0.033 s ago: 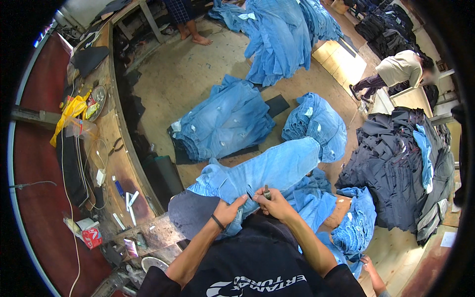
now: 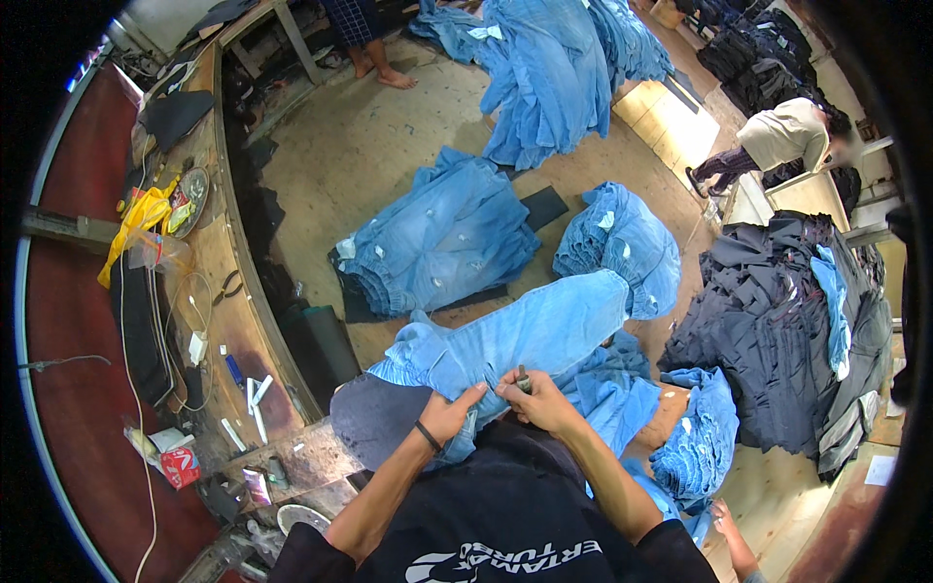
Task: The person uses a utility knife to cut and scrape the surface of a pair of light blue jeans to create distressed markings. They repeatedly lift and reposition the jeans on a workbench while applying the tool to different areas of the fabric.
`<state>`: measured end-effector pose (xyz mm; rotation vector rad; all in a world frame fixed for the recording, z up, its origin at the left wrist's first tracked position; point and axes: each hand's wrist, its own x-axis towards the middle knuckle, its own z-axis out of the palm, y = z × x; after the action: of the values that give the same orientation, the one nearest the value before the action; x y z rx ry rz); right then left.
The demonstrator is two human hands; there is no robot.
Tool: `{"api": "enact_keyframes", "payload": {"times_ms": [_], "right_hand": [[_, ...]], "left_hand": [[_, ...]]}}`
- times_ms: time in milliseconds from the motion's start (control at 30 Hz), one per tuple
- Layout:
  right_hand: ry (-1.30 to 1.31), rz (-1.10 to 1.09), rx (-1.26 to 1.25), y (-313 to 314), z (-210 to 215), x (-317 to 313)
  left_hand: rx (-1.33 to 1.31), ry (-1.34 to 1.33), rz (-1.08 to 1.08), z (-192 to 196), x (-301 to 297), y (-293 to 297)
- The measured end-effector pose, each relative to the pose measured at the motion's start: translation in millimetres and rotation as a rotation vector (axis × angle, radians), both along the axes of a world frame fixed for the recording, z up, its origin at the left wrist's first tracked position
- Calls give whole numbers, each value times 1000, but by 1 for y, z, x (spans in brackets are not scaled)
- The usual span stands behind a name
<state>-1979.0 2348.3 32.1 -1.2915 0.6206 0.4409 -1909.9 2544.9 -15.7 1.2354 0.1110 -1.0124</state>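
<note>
A light-blue denim garment (image 2: 539, 321) lies stretched across in front of me, over a dark rounded board (image 2: 374, 423). My left hand (image 2: 447, 416) is closed on the garment's near edge, fingers pinching the cloth. Close by on the right, my right hand (image 2: 539, 400) is closed around a small metal tool (image 2: 524, 379), its end sticking up past the fingers. The tool's lower part is hidden in the hand, so its exact kind does not show. Both hands meet at the same stretch of cloth, almost touching.
Stacks of blue denim (image 2: 437, 238) lie on the floor ahead. Dark garments (image 2: 777, 321) are heaped at right. A wooden bench (image 2: 219, 282) along the left holds pliers (image 2: 229, 287) and white sticks (image 2: 258, 408). Another person's hand (image 2: 722, 517) is at lower right; a person (image 2: 782, 136) bends far right.
The other person's hand at lower right and the blue cloth by it have shifted slightly. My hands stay in nearly the same place on the garment.
</note>
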Motion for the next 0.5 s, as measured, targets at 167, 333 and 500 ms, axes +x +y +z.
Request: {"api": "enact_keyframes", "payload": {"times_ms": [167,333,500], "right_hand": [[-67,221,-211,-4,0,5],[125,56,64,-6,0,9],[76,151,-23,-7,6,7]], "left_hand": [[2,-21,-7,1,1,-1],[-1,25,-3,2,2,3],[1,24,-5,3,1,5]]}}
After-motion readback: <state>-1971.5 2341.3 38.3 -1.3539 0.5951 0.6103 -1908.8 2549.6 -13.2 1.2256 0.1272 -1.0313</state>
